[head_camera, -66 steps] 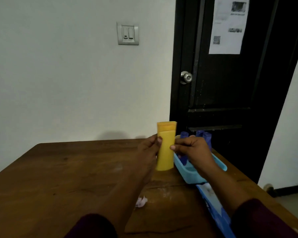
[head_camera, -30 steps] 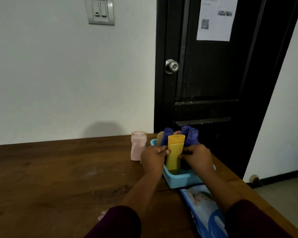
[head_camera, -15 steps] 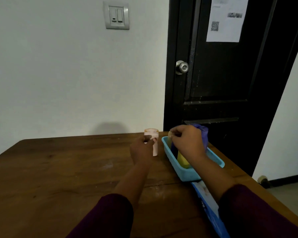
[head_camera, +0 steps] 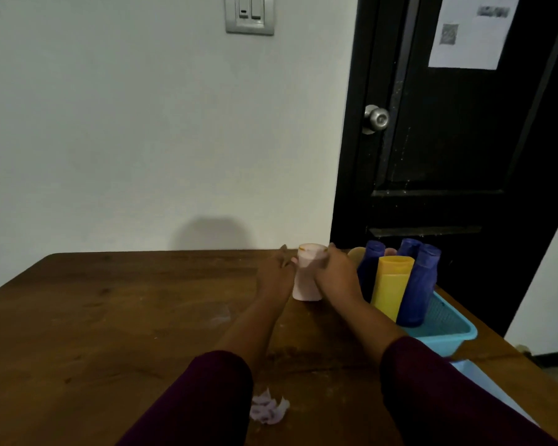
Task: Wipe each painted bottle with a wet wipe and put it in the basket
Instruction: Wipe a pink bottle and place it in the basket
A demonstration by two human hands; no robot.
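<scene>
Left hand (head_camera: 273, 278) and right hand (head_camera: 334, 280) seemingly clasped the upright pink bottle (head_camera: 306, 278) between them. The basket (head_camera: 448, 337) stood just rightward.

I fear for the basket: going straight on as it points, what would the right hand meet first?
The pink bottle: the right hand points forward-left at it, away from the basket, and seems to clasp it.

On the worktop (head_camera: 110, 317) a bottle (head_camera: 306, 280) stands between the left hand (head_camera: 273, 278) and right hand (head_camera: 335, 278). Just right, the basket (head_camera: 448, 336) holds more bottles (head_camera: 390, 284) upright. A wipe (head_camera: 268, 410) lies nearer the person.
</scene>
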